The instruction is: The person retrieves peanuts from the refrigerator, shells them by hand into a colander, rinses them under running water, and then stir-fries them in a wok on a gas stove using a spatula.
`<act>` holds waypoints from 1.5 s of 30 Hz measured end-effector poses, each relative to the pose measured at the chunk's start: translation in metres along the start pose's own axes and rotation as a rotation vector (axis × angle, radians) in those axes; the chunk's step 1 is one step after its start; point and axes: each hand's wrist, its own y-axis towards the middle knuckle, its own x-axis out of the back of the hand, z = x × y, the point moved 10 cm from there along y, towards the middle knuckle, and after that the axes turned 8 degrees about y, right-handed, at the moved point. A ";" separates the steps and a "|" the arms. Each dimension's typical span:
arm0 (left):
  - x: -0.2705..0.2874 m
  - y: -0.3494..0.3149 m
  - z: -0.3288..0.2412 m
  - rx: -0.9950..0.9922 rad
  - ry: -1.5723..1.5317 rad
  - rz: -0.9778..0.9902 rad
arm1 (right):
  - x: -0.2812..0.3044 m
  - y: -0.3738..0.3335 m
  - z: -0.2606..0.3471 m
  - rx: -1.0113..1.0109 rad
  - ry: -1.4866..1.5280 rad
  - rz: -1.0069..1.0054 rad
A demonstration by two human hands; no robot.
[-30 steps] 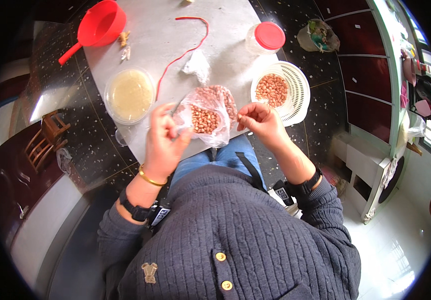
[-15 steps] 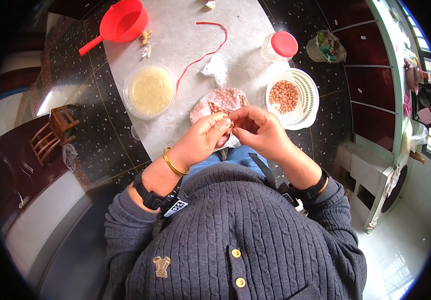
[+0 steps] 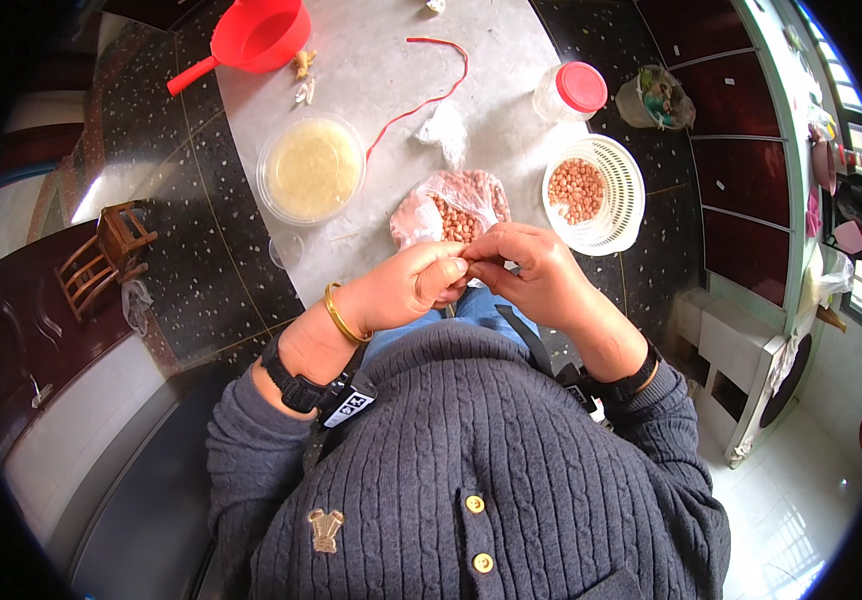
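Watching from the head view, we have both bare hands meeting at the near edge of the grey table (image 3: 511, 125)! Our left hand (image 3: 411, 283) is drawn narrow, thumb against finger; our right hand (image 3: 546, 275) comes in from the right, its fingers pinched just as tight, tips meeting the left's. Whatever sits between those fingertips, we cannot tell; it is too small and covered.

Just beyond them lies the clear plastic bag (image 3: 411, 218), its mouth open on reddish-brown nuts (image 3: 456, 222). To the right, we spot the white basket (image 3: 632, 190) with similar nuts (image 3: 576, 190) inside, and farther off, the red-lidded jar (image 3: 554, 98). Over on the left sits a round tub (image 3: 313, 170) of something pale, with the red dipper (image 3: 271, 38) at the far left. Between tub and jar, a thin red strip (image 3: 423, 103) curves beside crumpled white plastic (image 3: 443, 130).
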 end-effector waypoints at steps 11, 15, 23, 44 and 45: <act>-0.009 -0.010 0.009 0.063 -0.094 0.136 | -0.007 -0.007 -0.005 -0.027 0.058 0.018; -0.013 -0.008 0.006 0.018 -0.109 0.154 | -0.003 -0.014 -0.015 -0.118 0.191 -0.054; -0.029 0.017 -0.004 0.002 0.022 0.134 | 0.027 -0.038 -0.019 -0.056 0.266 -0.152; -0.236 0.308 0.031 -0.466 1.069 -0.270 | 0.210 -0.252 -0.221 -0.583 1.769 -0.604; -0.252 0.320 0.035 -0.490 1.131 -0.254 | 0.224 -0.270 -0.238 -0.711 1.707 -0.725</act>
